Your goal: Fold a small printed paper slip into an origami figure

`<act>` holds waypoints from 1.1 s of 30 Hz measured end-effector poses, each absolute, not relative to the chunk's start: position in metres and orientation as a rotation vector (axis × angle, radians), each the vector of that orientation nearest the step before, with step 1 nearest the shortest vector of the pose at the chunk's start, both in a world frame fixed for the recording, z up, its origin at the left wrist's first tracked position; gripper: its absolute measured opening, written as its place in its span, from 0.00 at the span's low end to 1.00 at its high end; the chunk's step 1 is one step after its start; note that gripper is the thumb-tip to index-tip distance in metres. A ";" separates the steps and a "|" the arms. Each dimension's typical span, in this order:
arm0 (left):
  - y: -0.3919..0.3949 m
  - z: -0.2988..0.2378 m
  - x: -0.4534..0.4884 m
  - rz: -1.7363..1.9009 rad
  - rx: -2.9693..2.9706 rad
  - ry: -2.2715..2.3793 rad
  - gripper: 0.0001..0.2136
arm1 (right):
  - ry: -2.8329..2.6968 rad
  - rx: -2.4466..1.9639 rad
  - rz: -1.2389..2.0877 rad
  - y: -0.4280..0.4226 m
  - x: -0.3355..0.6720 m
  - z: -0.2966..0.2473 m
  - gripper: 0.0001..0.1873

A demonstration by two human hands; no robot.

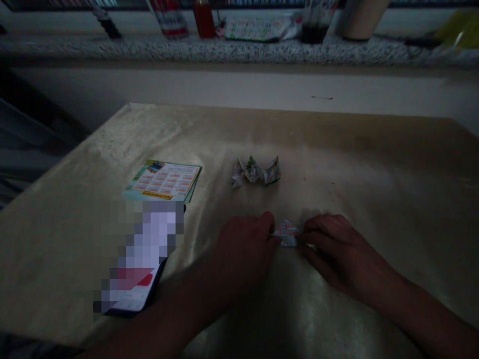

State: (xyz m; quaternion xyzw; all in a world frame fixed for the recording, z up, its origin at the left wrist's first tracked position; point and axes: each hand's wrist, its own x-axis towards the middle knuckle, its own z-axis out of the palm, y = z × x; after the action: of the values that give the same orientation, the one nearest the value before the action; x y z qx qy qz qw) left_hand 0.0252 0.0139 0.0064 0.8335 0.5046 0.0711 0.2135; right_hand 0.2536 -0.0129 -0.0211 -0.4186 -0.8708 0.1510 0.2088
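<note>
Between my two hands, low over the table, is a small piece of folded printed paper [287, 230], white with red and blue print. My left hand [247, 242] pinches its left edge, thumb and fingers pressed together. At its right edge, my right hand [333, 242] grips the paper between thumb and fingertips. Beyond my hands stand three small folded paper pieces in a row: a left one [237, 174], a middle one [252, 170] with green showing, and a right one [273, 172].
Left on the table [337, 164] lie printed sheets [164, 180] with a calendar-like grid. A phone [138, 291], mostly blurred out, is beside my left forearm. Behind the table, a speckled stone sill [247, 52] holds bottles, a red container [204, 20] and a printed packet [258, 28].
</note>
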 end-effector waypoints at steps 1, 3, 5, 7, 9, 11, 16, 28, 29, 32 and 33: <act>0.015 0.007 0.026 0.184 2.294 1.405 0.05 | -2.423 -1.153 0.416 -0.013 0.254 -0.021 0.07; 0.016 0.006 0.026 0.181 2.275 1.387 0.05 | -2.418 -1.137 0.403 -0.013 0.255 -0.021 0.07; 0.015 0.004 0.025 0.203 2.294 1.373 0.04 | -2.414 -1.144 0.399 -0.013 0.255 -0.022 0.07; 0.012 0.001 0.023 0.250 2.365 1.322 0.05 | -2.405 -1.158 0.395 -0.014 0.254 -0.022 0.08; 0.009 -0.002 0.021 0.293 2.449 1.221 0.07 | -2.394 -1.167 0.396 -0.014 0.252 -0.021 0.10; 0.008 -0.003 0.019 0.329 2.504 1.107 0.07 | -2.379 -1.158 0.388 -0.015 0.251 -0.021 0.10; 0.010 -0.005 0.018 0.328 2.531 1.050 0.05 | -2.378 -1.146 0.349 -0.013 0.251 -0.023 0.11; 0.006 0.008 0.016 0.695 2.662 0.793 0.10 | -2.297 -0.882 0.251 -0.016 0.249 -0.002 0.10; 0.005 0.009 0.016 0.706 2.658 0.770 0.10 | -2.297 -0.849 0.274 -0.017 0.249 -0.001 0.10; 0.005 0.010 0.018 0.705 2.663 0.708 0.10 | -2.289 -0.783 0.349 -0.018 0.248 -0.001 0.11; 0.005 0.010 0.019 0.696 2.666 0.690 0.10 | -2.279 -0.779 0.372 -0.019 0.248 -0.001 0.11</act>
State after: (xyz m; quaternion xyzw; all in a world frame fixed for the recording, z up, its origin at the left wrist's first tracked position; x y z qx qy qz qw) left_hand 0.0185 0.0049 0.0100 0.9279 0.2403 0.2424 0.1499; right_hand 0.2482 -0.0187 -0.0015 -0.3000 -0.8778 0.1432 0.3448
